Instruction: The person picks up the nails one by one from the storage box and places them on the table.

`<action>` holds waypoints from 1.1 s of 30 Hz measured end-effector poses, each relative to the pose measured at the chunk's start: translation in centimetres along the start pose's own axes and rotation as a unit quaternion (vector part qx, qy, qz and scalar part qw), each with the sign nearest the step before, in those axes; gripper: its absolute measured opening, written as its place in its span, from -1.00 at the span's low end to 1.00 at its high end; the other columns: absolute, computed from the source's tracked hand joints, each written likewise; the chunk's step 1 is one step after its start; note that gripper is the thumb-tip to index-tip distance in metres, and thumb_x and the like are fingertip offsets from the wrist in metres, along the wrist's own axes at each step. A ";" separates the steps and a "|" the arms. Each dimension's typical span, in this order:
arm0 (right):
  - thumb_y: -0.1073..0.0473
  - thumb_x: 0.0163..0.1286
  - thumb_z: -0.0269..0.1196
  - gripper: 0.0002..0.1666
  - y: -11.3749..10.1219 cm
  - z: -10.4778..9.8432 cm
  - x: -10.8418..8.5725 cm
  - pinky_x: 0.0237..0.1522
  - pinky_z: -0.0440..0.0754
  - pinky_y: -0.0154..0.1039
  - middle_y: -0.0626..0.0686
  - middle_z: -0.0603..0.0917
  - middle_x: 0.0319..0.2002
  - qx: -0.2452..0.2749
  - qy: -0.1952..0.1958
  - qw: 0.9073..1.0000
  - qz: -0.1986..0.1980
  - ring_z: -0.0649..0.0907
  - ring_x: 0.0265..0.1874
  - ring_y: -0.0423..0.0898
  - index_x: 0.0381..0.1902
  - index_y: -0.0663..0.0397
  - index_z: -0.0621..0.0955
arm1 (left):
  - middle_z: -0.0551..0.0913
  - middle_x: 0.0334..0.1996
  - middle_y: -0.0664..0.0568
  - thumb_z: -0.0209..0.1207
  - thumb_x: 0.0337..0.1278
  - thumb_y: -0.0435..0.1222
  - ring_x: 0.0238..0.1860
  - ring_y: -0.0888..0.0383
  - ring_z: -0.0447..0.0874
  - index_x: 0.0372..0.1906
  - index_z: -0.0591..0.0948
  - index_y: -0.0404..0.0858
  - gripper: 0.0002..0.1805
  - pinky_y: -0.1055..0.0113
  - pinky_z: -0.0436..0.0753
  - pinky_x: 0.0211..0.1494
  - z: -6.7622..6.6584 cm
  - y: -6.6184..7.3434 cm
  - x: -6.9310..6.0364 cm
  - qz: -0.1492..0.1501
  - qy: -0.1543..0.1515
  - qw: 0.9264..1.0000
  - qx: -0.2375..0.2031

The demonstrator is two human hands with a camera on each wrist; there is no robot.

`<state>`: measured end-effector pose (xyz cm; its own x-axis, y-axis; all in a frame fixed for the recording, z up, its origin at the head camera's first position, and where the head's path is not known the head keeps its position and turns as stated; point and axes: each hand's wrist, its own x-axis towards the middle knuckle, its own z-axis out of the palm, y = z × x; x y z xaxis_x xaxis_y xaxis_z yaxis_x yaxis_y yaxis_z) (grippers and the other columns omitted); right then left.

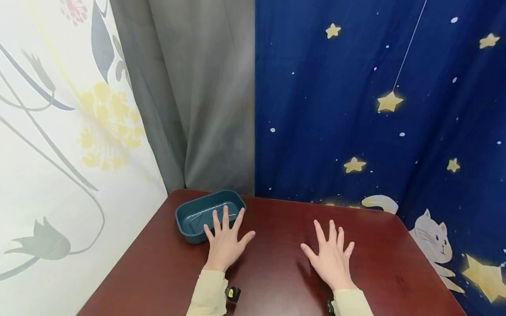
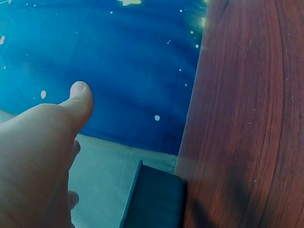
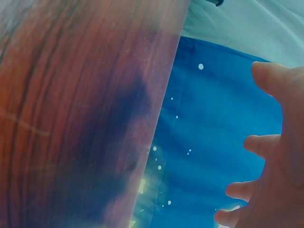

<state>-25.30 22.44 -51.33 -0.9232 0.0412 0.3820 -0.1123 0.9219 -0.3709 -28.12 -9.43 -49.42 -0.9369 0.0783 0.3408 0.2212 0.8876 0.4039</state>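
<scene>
Head view: pale cream sleeves point(image 1: 209, 292), soft fabric, a bit creased, come in at the bottom edge; a small blk device point(image 1: 233, 294) w/ a yellow-green mark sits at the left cuff. Left hand point(image 1: 224, 248) is spread, fingers fanned & fairly straight, thumb out to the side. Right hand point(image 1: 331, 261) is spread too, held above the surface point(image 1: 276, 272) w/ a dark shadow beside it. Surface is smooth, glossy red-brown w/ rounded far corners; wrist views show streaky wood grain, dark lines running lengthwise.

Bin point(image 1: 196, 238) is at the far left of the surface, just beyond the left hand, whose fingertips overlap it from here; can't tell if they touch. It's dark teal, oblong, rounded corners, smooth walls w/ a thin lip, prob. plastic. Few thin, straight, shiny pieces point(image 1: 196, 217) lie inside at diff. angles; too small to tell what.

Bkgd, all cloth: white panel point(image 1: 43, 171) at left w/ grey & yellow flower print, plain grey curtain point(image 1: 221, 87) in soft vertical folds, then a deep blue curtain point(image 1: 304, 131) w/ yellow stars, white dots & a pale cat point(image 1: 431, 237) printed low at right.
</scene>
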 end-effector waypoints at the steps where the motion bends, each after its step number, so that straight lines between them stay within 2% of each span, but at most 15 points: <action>1: -0.38 0.27 0.31 0.05 0.0 -0.1 0.1 0.16 -0.30 0.67 0.38 0.01 0.54 0.000 0.002 1.000 0.000 -0.04 0.46 0.51 0.59 -0.18 0.21 | -0.32 0.62 -0.06 -0.11 0.21 0.48 0.55 -0.25 -0.57 0.61 0.03 0.26 -0.07 -0.52 -0.32 0.33 0.0 0.0 0.1 0.000 0.002 1.000 0.001; 7: -0.39 0.27 0.31 0.05 0.3 -0.4 0.0 0.16 -0.30 0.67 0.38 0.00 0.54 0.001 0.007 1.000 0.007 -0.04 0.46 0.51 0.58 -0.17 0.22 | -0.28 0.62 -0.08 -0.05 0.22 0.45 0.56 -0.26 -0.55 0.61 0.01 0.28 -0.08 -0.52 -0.30 0.33 0.3 0.2 0.1 0.006 0.005 1.000 0.000; 14: -0.56 0.27 0.15 0.11 1.0 -0.3 0.2 0.17 -0.28 0.67 0.36 -0.05 0.56 -0.002 -0.002 1.000 0.020 -0.07 0.47 0.49 0.61 -0.21 0.14 | -0.28 0.62 -0.09 -0.03 0.22 0.44 0.56 -0.30 -0.50 0.61 -0.01 0.29 -0.07 -0.53 -0.29 0.32 0.1 0.0 0.1 0.004 0.006 1.000 0.002; 18: -0.56 0.26 0.17 0.13 1.3 -0.5 0.3 0.16 -0.29 0.67 0.37 -0.04 0.55 0.004 0.003 1.000 0.023 -0.06 0.47 0.50 0.60 -0.17 0.15 | -0.27 0.62 -0.09 -0.03 0.23 0.43 0.56 -0.29 -0.51 0.61 0.01 0.27 -0.08 -0.52 -0.31 0.33 0.0 0.0 0.4 0.003 0.007 1.000 -0.009; 21: -0.53 0.26 0.19 0.14 1.5 -0.5 -0.1 0.16 -0.32 0.67 0.38 -0.05 0.55 0.004 -0.008 1.000 0.027 -0.07 0.47 0.51 0.61 -0.15 0.13 | -0.26 0.63 -0.10 -0.01 0.23 0.42 0.56 -0.29 -0.51 0.62 0.02 0.25 -0.07 -0.53 -0.32 0.33 0.0 -0.2 -0.2 -0.004 0.004 1.000 -0.018; 26: -0.53 0.27 0.18 0.17 1.3 -0.5 -0.2 0.19 -0.34 0.65 0.36 -0.08 0.56 0.009 -0.027 0.999 0.024 -0.10 0.48 0.48 0.63 -0.16 0.05 | -0.26 0.62 -0.13 -0.04 0.20 0.45 0.56 -0.31 -0.48 0.63 0.00 0.20 -0.03 -0.53 -0.32 0.33 -0.8 -1.3 -0.5 -0.018 0.009 1.000 -0.014; 33: -0.55 0.27 0.15 0.18 0.3 -1.1 1.6 0.24 -0.30 0.61 0.30 -0.06 0.58 0.030 -0.047 0.998 -0.007 -0.09 0.51 0.42 0.64 -0.16 0.04 | -0.20 0.60 -0.29 0.04 0.23 0.38 0.54 -0.41 -0.37 0.64 0.01 -0.01 0.03 -0.52 -0.28 0.33 -3.4 -4.3 0.3 -0.024 0.039 0.999 -0.002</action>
<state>-26.42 23.20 -49.90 -0.9513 -0.0105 0.3082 -0.1451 0.8971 -0.4174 -28.44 -14.80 -48.20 -0.9227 -0.0003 0.3856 0.1771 0.8879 0.4245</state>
